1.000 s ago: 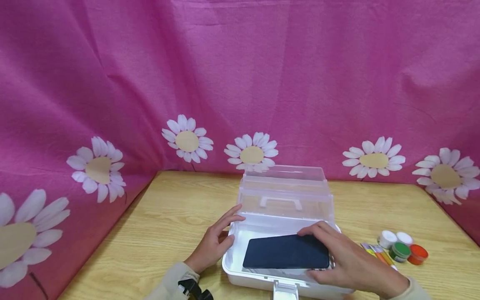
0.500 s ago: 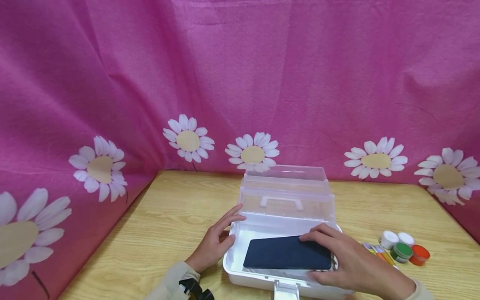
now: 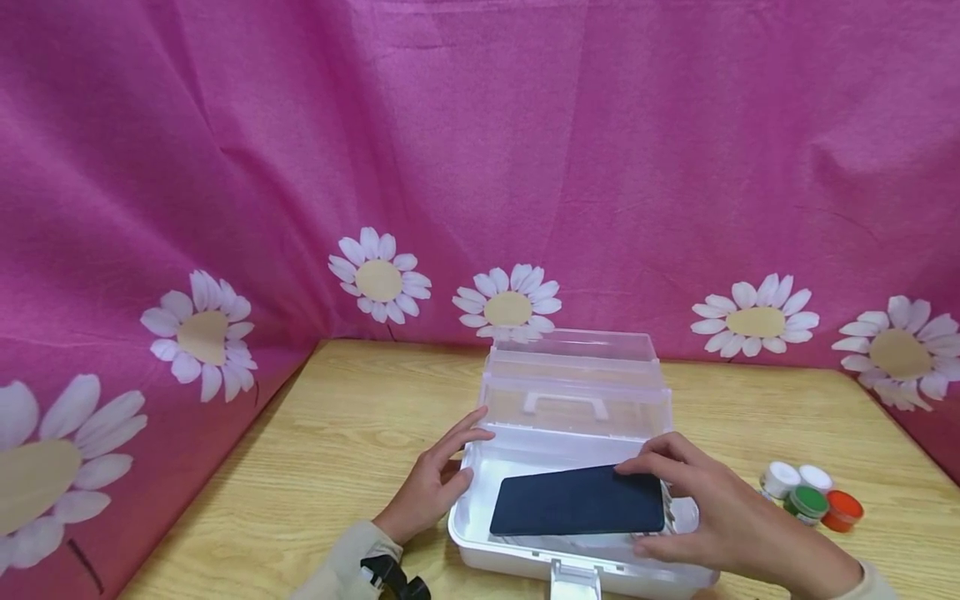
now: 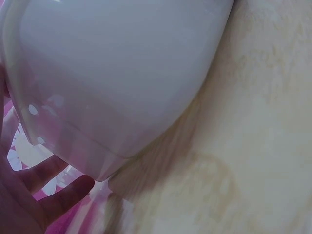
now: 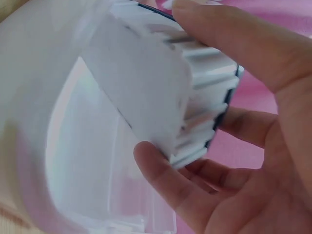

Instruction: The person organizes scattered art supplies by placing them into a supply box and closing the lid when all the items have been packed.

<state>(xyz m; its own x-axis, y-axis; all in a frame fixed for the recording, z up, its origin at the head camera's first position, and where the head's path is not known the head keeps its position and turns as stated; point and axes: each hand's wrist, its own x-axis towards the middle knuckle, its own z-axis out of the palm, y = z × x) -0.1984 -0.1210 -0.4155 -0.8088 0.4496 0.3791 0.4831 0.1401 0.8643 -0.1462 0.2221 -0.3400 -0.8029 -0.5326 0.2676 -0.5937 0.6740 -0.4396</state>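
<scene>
A white plastic storage box (image 3: 517, 561) stands on the table with its clear lid (image 3: 577, 400) folded back. Inside it lies a block with a flat black rectangular top (image 3: 573, 502); its kind is unclear. From the right wrist view, the block's white ribbed end (image 5: 204, 92) and plain pale underside show, and it tilts within the box. My right hand (image 3: 720, 508) grips its right end, thumb on one side and fingers on the other. Along the box's left rim, my left hand (image 3: 429, 487) rests with fingers spread and fairly straight, touching the outside corner (image 4: 63, 190).
Beyond the right hand, two white-lidded jars (image 3: 782, 478), a green jar (image 3: 807, 503) and an orange jar (image 3: 843, 508) stand together on the wooden table (image 3: 375, 417). A pink cloth with daisies (image 3: 600, 167) hangs behind. The box's latch (image 3: 575, 579) hangs down in front.
My right hand has shifted right and slightly up, and the block's right end has risen a little. The brushes by the jars are now hidden behind that hand. The left hand stays put.
</scene>
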